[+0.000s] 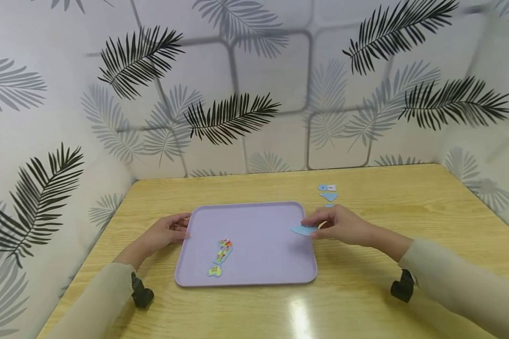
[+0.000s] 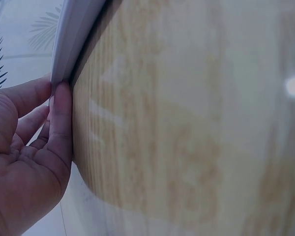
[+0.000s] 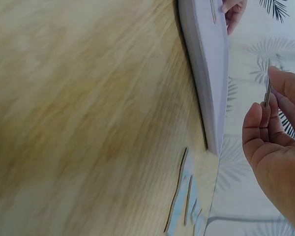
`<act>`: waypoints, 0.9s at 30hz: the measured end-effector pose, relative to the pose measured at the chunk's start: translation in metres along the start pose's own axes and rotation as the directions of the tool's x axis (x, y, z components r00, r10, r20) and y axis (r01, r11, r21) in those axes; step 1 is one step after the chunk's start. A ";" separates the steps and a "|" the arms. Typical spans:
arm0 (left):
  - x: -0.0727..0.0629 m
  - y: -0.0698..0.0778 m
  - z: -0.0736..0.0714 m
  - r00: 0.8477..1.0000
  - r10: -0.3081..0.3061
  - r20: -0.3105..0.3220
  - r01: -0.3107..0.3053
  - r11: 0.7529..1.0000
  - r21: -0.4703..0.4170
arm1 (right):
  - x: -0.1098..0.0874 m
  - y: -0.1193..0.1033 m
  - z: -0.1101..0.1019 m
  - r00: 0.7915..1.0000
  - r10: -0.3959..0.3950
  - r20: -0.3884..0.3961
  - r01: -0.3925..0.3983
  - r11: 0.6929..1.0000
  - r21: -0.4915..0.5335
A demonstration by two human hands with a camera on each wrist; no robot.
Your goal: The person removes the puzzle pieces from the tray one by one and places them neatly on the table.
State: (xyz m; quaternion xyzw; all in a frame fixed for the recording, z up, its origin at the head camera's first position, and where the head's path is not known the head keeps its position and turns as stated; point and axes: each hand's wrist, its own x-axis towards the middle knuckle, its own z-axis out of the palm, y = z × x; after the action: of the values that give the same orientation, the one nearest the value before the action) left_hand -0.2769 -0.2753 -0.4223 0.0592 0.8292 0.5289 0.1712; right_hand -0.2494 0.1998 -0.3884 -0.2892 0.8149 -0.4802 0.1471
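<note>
A lilac tray (image 1: 254, 212) lies on the wooden table, and my left hand (image 1: 171, 229) grips its left rim. In the left wrist view the thumb and fingers of that hand (image 2: 34, 132) pinch the rim from both sides. Over the tray's right side, my right hand (image 1: 339, 225) holds a thin light-blue puzzle piece (image 1: 302, 230) between thumb and fingers. The right wrist view shows this piece (image 3: 268, 86) edge-on, raised above the tray. A long multicoloured puzzle piece (image 1: 223, 251) and a small yellow-and-blue one (image 1: 215, 270) lie close together at the tray's left front.
Beyond the right hand, more flat pieces lie on the table: a blue-and-white one (image 1: 327, 187), a light-blue triangular one (image 1: 329, 196) and another partly hidden by the hand. A leaf-patterned wall (image 1: 254, 150) rises behind the table (image 1: 407, 197).
</note>
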 end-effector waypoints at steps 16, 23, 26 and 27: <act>-0.002 0.003 0.002 1.000 0.018 0.019 -0.018 1.000 -0.013 | -0.042 0.023 -0.014 0.999 -0.019 -0.031 0.017 0.998 -0.053; -0.003 0.002 0.002 1.000 0.019 0.016 -0.019 1.000 -0.019 | -0.051 0.031 -0.018 0.999 -0.045 -0.029 0.043 0.997 -0.060; -0.003 0.003 0.002 1.000 0.016 0.013 -0.016 1.000 -0.013 | -0.053 0.035 -0.019 0.998 -0.053 -0.025 0.051 0.996 -0.069; -0.004 0.003 0.002 1.000 0.015 0.013 -0.015 1.000 -0.011 | -0.054 0.037 -0.019 0.998 -0.052 -0.024 0.050 0.996 -0.078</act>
State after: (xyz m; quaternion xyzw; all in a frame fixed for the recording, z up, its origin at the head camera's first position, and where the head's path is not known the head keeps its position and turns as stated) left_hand -0.2731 -0.2732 -0.4194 0.0678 0.8245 0.5344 0.1731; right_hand -0.2289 0.2600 -0.4128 -0.3091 0.8271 -0.4556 0.1129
